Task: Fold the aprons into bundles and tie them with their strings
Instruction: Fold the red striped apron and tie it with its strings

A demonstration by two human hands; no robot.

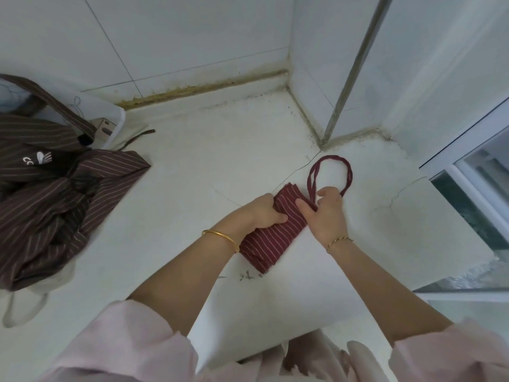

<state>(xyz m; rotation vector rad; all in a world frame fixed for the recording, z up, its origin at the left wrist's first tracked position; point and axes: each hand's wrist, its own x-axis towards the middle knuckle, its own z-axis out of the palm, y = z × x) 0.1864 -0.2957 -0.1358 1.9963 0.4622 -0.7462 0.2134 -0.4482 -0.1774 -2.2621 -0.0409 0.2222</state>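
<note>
Holding down one red striped apron (272, 232) pretty much dead centre of the frame, folded into a long narrow bundle that lies diagonally on the white counter (206, 166). There are two hands on it. The left hand (264, 213) has its fingers curled over the bundle's left edge near the upper end and grips the fabric. The right hand (326, 213) sits just beside it, thumb laid across the stripes and fingers closed around the base of the string loop (333, 161). It's one loop, but it looks like two strands running side by side, and it lies flat on the counter just above the right hand. Each wrist has one piece of jewellery: a plain gold bangle (220, 238) on the left and a thinner twisted bracelet (340, 241) on the right. Both arms come out of pale pink sleeves (124, 340) along the bottom edge. Over on the left side of the frame, well apart from the bundle, is a crumpled brown striped pile (55, 194). I can't tell how many aprons are in it, but one white logo shows on top, and one brown strap (140, 135) trails out toward the middle. Behind the pile in the upper left there's one white bin (110, 114), and one window (473, 172) runs down the right edge.
</note>
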